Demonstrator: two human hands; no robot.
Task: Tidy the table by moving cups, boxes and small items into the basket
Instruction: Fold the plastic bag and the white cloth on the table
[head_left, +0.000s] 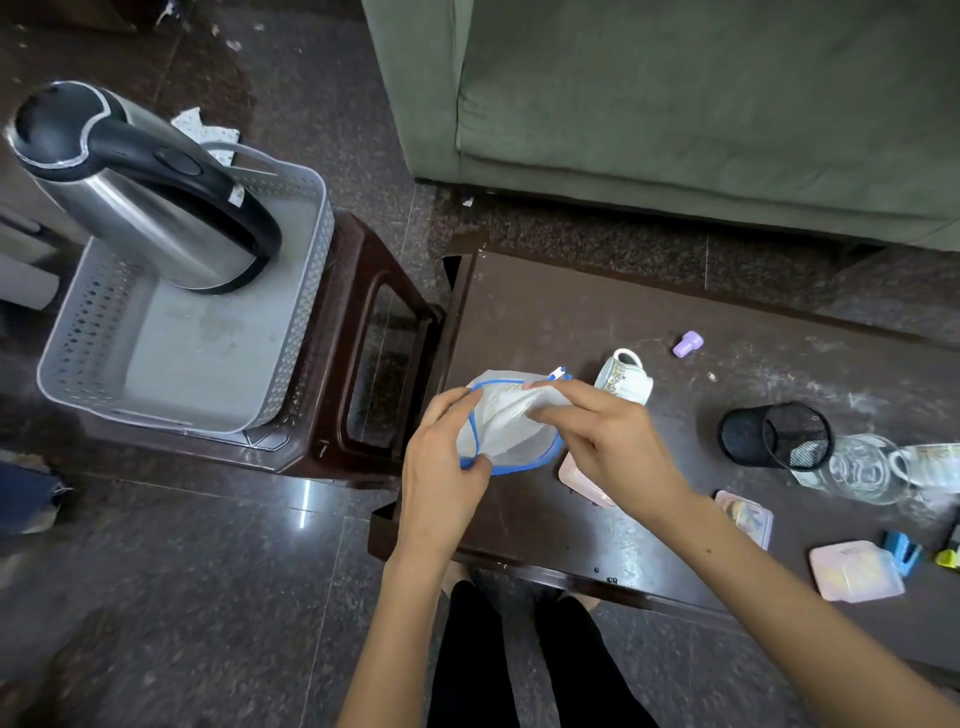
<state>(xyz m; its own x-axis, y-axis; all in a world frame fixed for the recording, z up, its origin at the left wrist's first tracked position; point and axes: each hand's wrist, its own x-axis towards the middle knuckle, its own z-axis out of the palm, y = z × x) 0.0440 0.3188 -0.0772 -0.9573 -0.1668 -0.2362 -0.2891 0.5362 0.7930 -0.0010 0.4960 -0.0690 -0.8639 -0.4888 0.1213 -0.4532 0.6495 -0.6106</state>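
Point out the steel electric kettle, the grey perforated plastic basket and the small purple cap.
Steel electric kettle (140, 218): head view, on its shiny metal side.
Grey perforated plastic basket (306, 306): head view, on its right wall.
Small purple cap (688, 344): head view, on the cap's middle, on the table.

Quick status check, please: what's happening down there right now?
Both hands, left and right, gripping blue-edged pouch over table. Basket holds kettle. Path clear.
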